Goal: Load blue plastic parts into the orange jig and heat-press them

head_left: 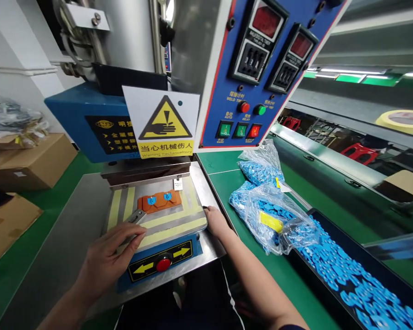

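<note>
On the taped metal plate [174,223] of a press lies an orange-brown fixture [160,201] holding two small blue pieces [152,200]. My left hand [115,247] is at the plate's front left, thumb and fingertips brought close together around the near end of a flat grey metal tool [136,216]; the tool's far end reaches the fixture's left corner. At the plate's right edge is my right hand [216,221], its fingers curled at a small dark part that is mostly hidden.
A blue press head with a warning sign [165,121] hangs over the plate. A control panel [242,110] is above right. Bags of blue pieces [271,215] and a black tray [316,275] stand right; cardboard boxes [30,158] are left. A red button [163,263] faces front.
</note>
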`<action>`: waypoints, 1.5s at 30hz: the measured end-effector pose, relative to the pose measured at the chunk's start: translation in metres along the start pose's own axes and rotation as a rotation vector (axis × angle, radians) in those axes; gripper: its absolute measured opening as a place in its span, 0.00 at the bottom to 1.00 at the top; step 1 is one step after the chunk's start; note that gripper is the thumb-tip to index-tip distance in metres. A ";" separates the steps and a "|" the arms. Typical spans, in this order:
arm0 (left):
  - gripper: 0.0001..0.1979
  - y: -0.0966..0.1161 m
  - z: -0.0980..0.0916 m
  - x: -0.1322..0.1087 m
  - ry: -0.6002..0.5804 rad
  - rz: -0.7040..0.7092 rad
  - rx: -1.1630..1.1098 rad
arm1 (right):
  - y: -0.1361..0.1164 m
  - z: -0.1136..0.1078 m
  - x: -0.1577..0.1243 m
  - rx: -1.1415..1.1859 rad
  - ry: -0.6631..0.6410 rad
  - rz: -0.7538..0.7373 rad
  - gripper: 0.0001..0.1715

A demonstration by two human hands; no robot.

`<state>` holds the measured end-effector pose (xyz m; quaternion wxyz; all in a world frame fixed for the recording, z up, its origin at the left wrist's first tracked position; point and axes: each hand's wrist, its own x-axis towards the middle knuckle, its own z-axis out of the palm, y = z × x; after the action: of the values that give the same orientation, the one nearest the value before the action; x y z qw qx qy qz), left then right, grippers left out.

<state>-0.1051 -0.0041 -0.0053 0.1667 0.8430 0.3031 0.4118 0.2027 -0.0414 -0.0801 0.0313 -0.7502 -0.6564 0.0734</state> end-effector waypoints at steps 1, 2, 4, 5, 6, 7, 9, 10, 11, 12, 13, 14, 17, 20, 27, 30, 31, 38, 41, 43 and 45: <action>0.05 0.002 0.001 0.001 -0.011 0.014 0.000 | -0.001 0.000 0.002 -0.005 -0.003 0.004 0.15; 0.05 0.004 0.002 0.001 -0.024 0.025 0.003 | -0.003 -0.001 0.003 -0.009 -0.005 0.008 0.15; 0.05 0.006 0.003 0.001 -0.046 0.043 0.013 | -0.004 -0.002 0.005 -0.014 -0.005 0.016 0.15; 0.05 0.006 0.003 0.000 -0.052 0.051 0.016 | -0.004 -0.003 0.005 -0.015 -0.007 0.020 0.15; 0.06 0.005 0.003 -0.001 -0.053 0.058 0.017 | -0.003 -0.003 0.005 -0.015 -0.011 0.023 0.15; 0.06 0.005 0.003 -0.002 -0.054 0.063 0.016 | -0.002 -0.003 0.005 -0.014 -0.016 0.022 0.15; 0.06 0.003 0.003 -0.004 -0.054 0.062 0.013 | 0.000 -0.003 0.003 -0.011 -0.028 0.007 0.14; 0.06 0.003 0.003 -0.004 -0.057 0.059 0.012 | 0.001 -0.002 0.002 -0.009 -0.033 -0.004 0.13; 0.06 0.004 0.004 -0.004 -0.062 0.059 0.007 | 0.001 -0.002 0.001 -0.009 -0.037 -0.013 0.13; 0.06 0.005 0.005 -0.003 -0.071 0.065 0.000 | 0.001 -0.002 0.001 -0.009 -0.039 -0.018 0.13; 0.06 0.007 0.006 -0.003 -0.077 0.076 -0.010 | 0.000 -0.002 0.001 -0.009 -0.039 -0.019 0.14; 0.06 0.009 0.008 -0.002 -0.082 0.092 -0.022 | 0.000 -0.002 0.001 -0.008 -0.036 -0.017 0.14; 0.08 0.014 0.014 0.000 -0.095 0.137 -0.058 | 0.000 -0.001 0.002 0.002 -0.024 0.000 0.13; 0.09 0.015 0.018 -0.001 -0.119 0.154 -0.079 | 0.005 0.001 0.002 0.027 0.005 0.025 0.11; 0.10 0.019 0.023 0.000 -0.167 0.181 -0.096 | 0.013 0.005 -0.011 0.121 0.134 0.057 0.07; 0.10 0.024 0.028 0.003 -0.189 0.209 -0.107 | 0.012 0.005 -0.015 0.163 0.181 0.048 0.09; 0.10 0.025 0.029 0.004 -0.194 0.214 -0.106 | 0.012 0.005 -0.016 0.177 0.194 0.046 0.09; 0.08 0.028 0.035 0.006 -0.193 0.251 -0.104 | 0.015 0.011 -0.014 0.307 0.251 0.016 0.08; 0.08 0.029 0.036 0.007 -0.188 0.258 -0.112 | 0.015 0.014 -0.015 0.398 0.283 0.009 0.09; 0.08 0.029 0.037 0.007 -0.191 0.265 -0.113 | 0.014 0.016 -0.015 0.478 0.314 0.016 0.10; 0.08 0.030 0.037 0.008 -0.192 0.269 -0.112 | 0.015 0.017 -0.015 0.575 0.356 0.035 0.11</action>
<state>-0.0613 -0.0228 -0.0073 0.1849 0.9008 0.1471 0.3643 0.2130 -0.0588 -0.0978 0.3542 -0.7229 -0.5802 0.1239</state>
